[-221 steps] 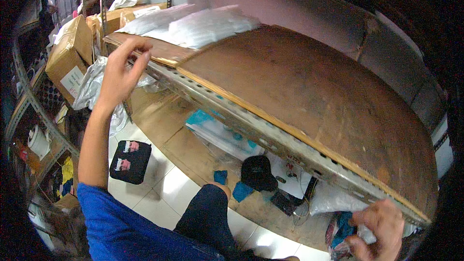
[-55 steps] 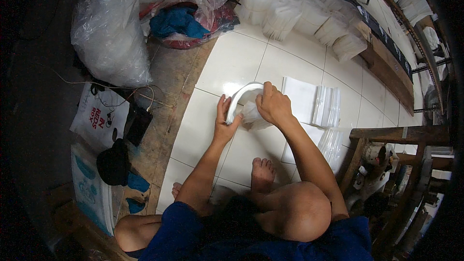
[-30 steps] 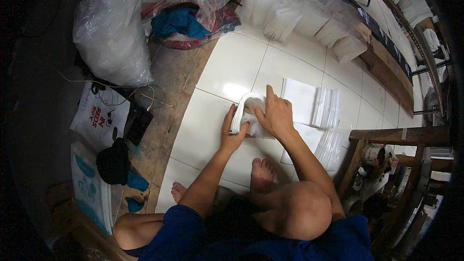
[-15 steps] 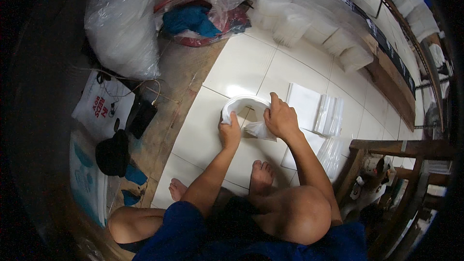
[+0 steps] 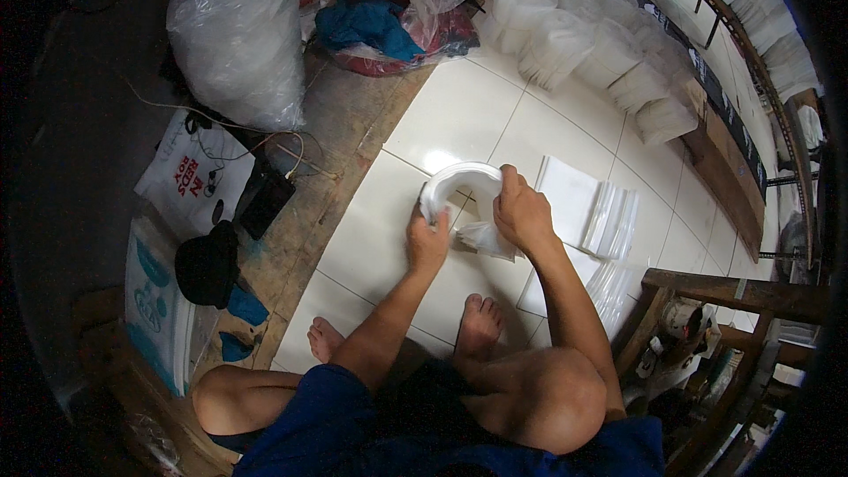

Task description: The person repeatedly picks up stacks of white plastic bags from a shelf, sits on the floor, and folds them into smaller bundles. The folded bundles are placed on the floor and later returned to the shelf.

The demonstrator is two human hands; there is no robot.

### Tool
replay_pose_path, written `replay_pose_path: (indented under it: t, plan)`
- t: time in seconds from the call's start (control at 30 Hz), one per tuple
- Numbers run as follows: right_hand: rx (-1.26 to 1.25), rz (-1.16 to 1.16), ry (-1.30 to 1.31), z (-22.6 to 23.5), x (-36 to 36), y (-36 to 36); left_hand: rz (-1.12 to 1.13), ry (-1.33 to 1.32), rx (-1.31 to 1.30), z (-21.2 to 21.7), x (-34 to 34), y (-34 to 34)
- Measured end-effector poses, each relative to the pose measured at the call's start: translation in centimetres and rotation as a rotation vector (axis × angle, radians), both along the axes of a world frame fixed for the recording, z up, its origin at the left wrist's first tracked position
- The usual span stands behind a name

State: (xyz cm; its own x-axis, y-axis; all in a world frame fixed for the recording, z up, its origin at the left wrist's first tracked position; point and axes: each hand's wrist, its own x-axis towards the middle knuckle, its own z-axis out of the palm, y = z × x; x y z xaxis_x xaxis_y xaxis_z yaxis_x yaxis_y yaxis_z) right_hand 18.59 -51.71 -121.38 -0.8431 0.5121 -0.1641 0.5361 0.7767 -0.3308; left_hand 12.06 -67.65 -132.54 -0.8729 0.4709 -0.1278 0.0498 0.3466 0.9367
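Between my hands a thin stack of white, translucent plastic bags (image 5: 461,173) is bent into an upward arch above the tiled floor. My left hand (image 5: 427,240) is closed round its left end, slightly blurred. My right hand (image 5: 523,214) grips the right end, the thumb side uppermost. A loose, crumpled end of clear plastic (image 5: 484,238) hangs below, between the hands. Just right of my right hand, a flat white stack of bags (image 5: 564,198) lies on the floor with its clear folded ends (image 5: 611,219) to the right. A second stack (image 5: 574,270) lies nearer, partly behind my right forearm.
Several bundles of clear plastic (image 5: 609,49) stand at the back right beside a wooden plank (image 5: 729,185). A big clear sack (image 5: 234,44) sits back left. A black cap (image 5: 206,265) and a dark phone-like device (image 5: 265,206) lie left. A wooden frame (image 5: 733,290) stands right.
The whole view has shifted a little. Both hands still hold the bent stack; my left hand's fingers have shifted at its end, and the arch looks slightly tighter.
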Motion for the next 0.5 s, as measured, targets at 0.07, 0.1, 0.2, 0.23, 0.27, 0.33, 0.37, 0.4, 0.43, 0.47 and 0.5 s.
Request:
replay_pose_path:
  t: [0.07,0.1,0.2,0.23,0.27,0.33,0.37,0.4,0.43,0.47,0.5]
  plan:
    - [-0.002,0.001,0.012,-0.2,-0.3,0.1,0.039,0.108,0.089,0.3,0.4,0.7]
    - [-0.007,-0.006,-0.006,-0.1,-0.5,0.2,0.106,0.086,0.173,0.4,0.4,1.0]
    - [-0.01,-0.007,-0.031,0.2,-0.7,0.6,0.104,-0.005,0.216,0.7,-1.0,1.3]
    - [-0.013,0.0,-0.03,0.3,-0.8,0.6,0.022,-0.047,0.154,1.3,-1.9,0.9]
    - [0.017,0.012,-0.033,0.0,-0.7,0.5,-0.06,-0.089,0.092,1.6,-2.4,0.6]
    - [0.081,0.039,-0.033,-0.4,-0.8,0.2,-0.15,0.2,0.065,0.1,-2.7,0.4]
    - [0.089,0.055,-0.044,-0.2,-0.9,0.1,-0.178,0.36,0.04,-0.2,-2.7,0.2]
    - [0.096,0.072,-0.055,0.1,-1.0,0.1,-0.205,0.52,0.014,-0.6,-2.8,-0.1]
    - [0.106,0.082,-0.07,0.3,-0.9,0.2,-0.213,0.473,0.046,-0.2,-2.9,0.0]
    - [0.108,0.09,-0.052,0.0,-0.8,0.3,-0.222,0.425,0.077,0.3,-3.0,0.1]
    - [0.11,0.098,-0.034,-0.5,-0.7,0.6,-0.23,0.377,0.108,0.5,-3.2,0.1]
